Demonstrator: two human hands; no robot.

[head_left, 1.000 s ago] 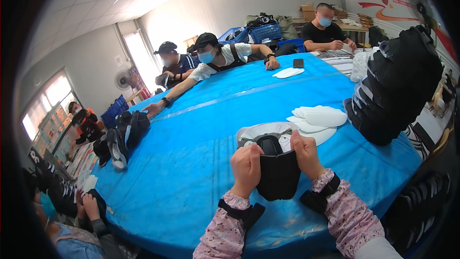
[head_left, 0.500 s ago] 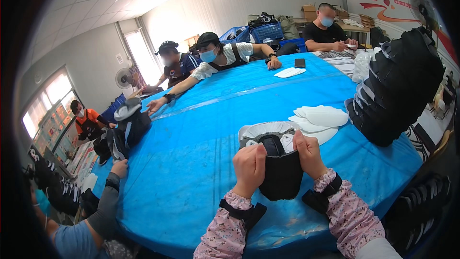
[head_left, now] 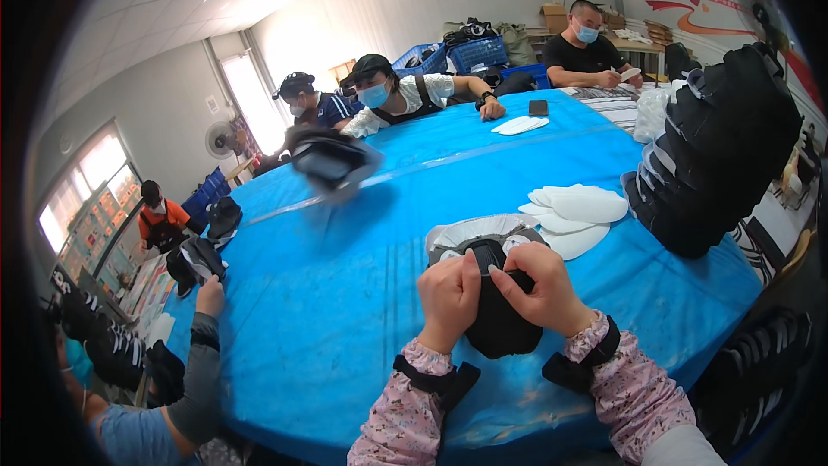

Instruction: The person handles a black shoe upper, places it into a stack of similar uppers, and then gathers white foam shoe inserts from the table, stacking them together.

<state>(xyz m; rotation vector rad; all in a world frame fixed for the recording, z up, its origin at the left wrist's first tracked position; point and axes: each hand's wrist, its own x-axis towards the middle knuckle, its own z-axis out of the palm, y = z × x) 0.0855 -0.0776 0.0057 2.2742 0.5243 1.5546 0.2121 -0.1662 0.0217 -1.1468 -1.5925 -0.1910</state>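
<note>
A black shoe upper point(head_left: 502, 328) with a pale inner lining lies in front of me on the blue-covered table point(head_left: 345, 311). My left hand point(head_left: 450, 300) is closed on its left side, thumb on top. My right hand point(head_left: 545, 292) pinches its opening edge near the middle, thumb and fingers close to the left hand's thumb. Parts of the upper are hidden behind my fingers. Just beyond it, to the right, several white insole-shaped pieces point(head_left: 588, 205) are piled and overlap.
A tall stack of black shoe uppers point(head_left: 720, 155) stands at the right. Across the table a co-worker moves a blurred dark upper point(head_left: 332, 162). More white pieces point(head_left: 520, 125) and a phone point(head_left: 538, 108) lie farther back. At the left another person's hand point(head_left: 210, 296) holds an upper.
My right hand has shifted inward along the upper's edge, toward my left hand. Across the table, the co-worker has lifted a dark upper from the left side and swung it rightward.
</note>
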